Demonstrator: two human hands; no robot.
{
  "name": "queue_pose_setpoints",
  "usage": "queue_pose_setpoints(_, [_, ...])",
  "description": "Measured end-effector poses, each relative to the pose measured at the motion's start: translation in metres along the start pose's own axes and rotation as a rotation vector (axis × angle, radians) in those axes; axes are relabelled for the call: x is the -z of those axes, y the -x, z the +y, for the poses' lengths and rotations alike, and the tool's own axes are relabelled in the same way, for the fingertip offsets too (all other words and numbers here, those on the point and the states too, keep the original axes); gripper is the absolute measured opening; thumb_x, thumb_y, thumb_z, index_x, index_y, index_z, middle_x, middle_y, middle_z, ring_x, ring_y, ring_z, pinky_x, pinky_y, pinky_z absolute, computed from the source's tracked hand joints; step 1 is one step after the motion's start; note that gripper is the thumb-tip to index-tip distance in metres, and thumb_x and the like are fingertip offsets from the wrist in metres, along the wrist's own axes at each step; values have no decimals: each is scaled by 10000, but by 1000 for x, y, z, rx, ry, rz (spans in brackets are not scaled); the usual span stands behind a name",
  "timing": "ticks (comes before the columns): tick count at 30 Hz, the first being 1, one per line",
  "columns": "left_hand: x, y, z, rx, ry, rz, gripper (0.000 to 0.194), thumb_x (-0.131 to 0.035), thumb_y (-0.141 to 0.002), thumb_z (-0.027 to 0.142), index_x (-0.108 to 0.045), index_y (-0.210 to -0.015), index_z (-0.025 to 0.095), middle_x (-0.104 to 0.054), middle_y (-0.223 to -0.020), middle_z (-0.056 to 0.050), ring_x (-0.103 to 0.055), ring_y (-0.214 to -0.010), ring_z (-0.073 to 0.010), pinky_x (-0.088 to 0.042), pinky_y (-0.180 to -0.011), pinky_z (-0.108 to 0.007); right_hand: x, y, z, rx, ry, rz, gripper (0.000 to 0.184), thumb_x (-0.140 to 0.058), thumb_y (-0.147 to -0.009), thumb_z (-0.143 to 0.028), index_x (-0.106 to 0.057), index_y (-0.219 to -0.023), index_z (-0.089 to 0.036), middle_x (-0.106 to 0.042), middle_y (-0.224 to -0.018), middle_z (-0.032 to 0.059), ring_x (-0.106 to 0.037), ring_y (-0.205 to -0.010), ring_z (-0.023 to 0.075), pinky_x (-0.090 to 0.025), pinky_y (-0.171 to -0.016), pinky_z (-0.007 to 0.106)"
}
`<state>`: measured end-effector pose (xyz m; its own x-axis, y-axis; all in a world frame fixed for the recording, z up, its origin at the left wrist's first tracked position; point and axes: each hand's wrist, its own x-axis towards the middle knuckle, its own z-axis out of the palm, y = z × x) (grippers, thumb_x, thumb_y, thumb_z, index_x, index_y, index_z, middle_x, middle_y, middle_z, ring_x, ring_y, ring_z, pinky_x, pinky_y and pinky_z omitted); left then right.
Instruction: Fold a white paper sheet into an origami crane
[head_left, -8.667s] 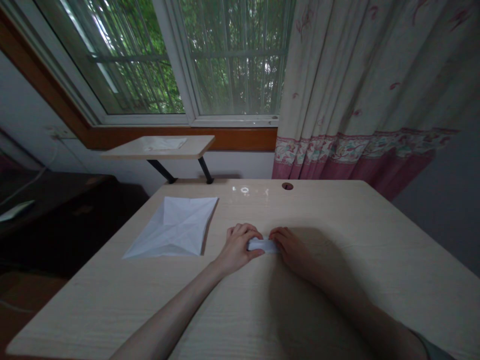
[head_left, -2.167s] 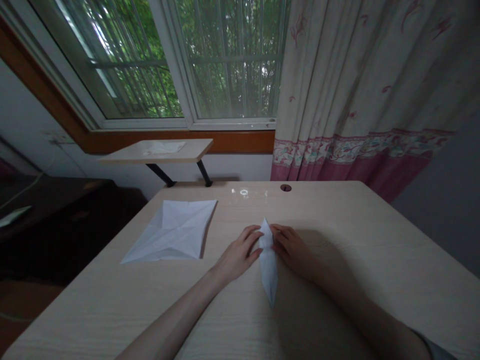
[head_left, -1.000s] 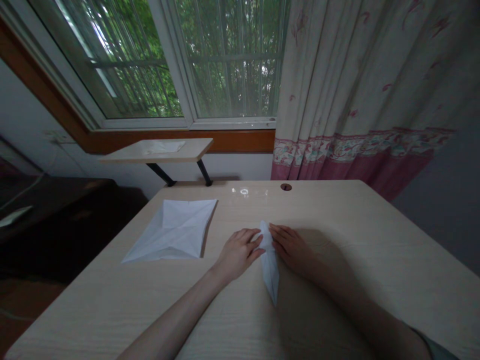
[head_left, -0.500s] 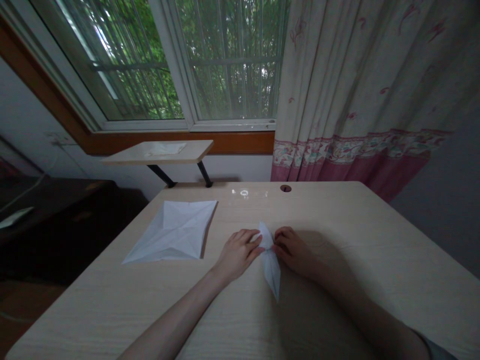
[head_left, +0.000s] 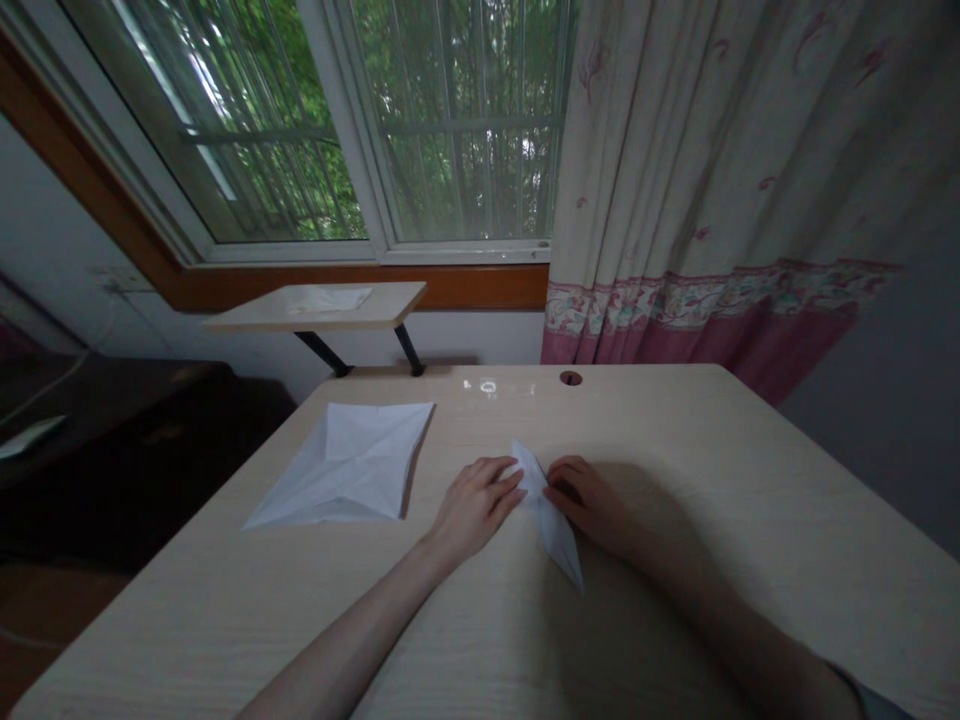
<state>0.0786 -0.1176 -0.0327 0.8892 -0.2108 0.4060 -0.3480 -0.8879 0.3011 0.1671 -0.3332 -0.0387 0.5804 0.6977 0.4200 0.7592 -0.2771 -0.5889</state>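
Note:
A narrow piece of folded white paper [head_left: 556, 535] lies at a slant over the middle of the desk, pointed at both ends. My left hand [head_left: 478, 505] pinches its upper part from the left, thumb and fingers closed at the edge. From the right, my right hand [head_left: 589, 500] grips the same paper near its middle with curled fingers. The fingertips hide part of the paper's sides. Left of my hands, a larger creased white paper sheet [head_left: 360, 462] rests on the desk, apart from both hands.
The pale wooden desk [head_left: 450, 640] has a round cable hole [head_left: 571, 378] near its back edge. A small raised shelf [head_left: 262, 310] on black legs stands at the back left, bearing a white paper [head_left: 330, 299]. Behind are a window and a curtain [head_left: 675, 200].
The folded paper has turned between my fingers: its lower tip has swung to the right and its upper tip slightly left. Both hands stay nearly in place.

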Motion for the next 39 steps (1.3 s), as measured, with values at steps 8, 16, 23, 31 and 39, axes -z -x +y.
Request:
queue_pose_setpoints(8, [1,0,-2,-47,50,92,312,-498,-976,210,-643,-1250,249,-632,-1265,-85,-583,-1137,-242,-511,-956,-427,0,3,2,82,76,120,115,-547,-938,-219,-662,-937,-208,-698,-934,73,-656,-884,219,-553,-815,363])
queue_pose_setpoints(16, [8,-1,4,-142,88,109,392,-468,-972,168,-556,-1344,251,-580,-1360,-84,-530,-1232,-237,-453,-1044,-453,1,8,1,222,182,213,240,-462,-983,-217,-677,-1088,-238,-734,-1024,65,-674,-915,227,-561,-861,428])
queue_pose_setpoints(23, [8,0,7,-185,114,145,459,-473,-970,170,-466,-1420,258,-537,-1411,-93,-499,-1285,-239,-440,-1059,-457,6,16,-9,256,329,219,292,-505,-958,-151,-672,-1174,-252,-728,-1138,67,-675,-1000,248,-533,-927,474])
queue_pose_setpoints(31, [14,1,10,-264,190,244,469,-479,-955,153,-446,-1418,217,-554,-1385,-124,-498,-1298,-243,-453,-1042,-446,15,14,-13,423,492,373,319,-537,-942,-106,-636,-1228,-206,-747,-1089,66,-690,-949,209,-558,-864,398])
queue_pose_setpoints(39, [10,5,10,-213,341,412,445,-571,-880,152,-434,-1293,244,-590,-1298,-114,-567,-1200,-237,-487,-991,-437,24,14,-22,525,597,325,352,-529,-931,-70,-608,-1263,-156,-716,-1158,107,-664,-1020,225,-550,-898,401])
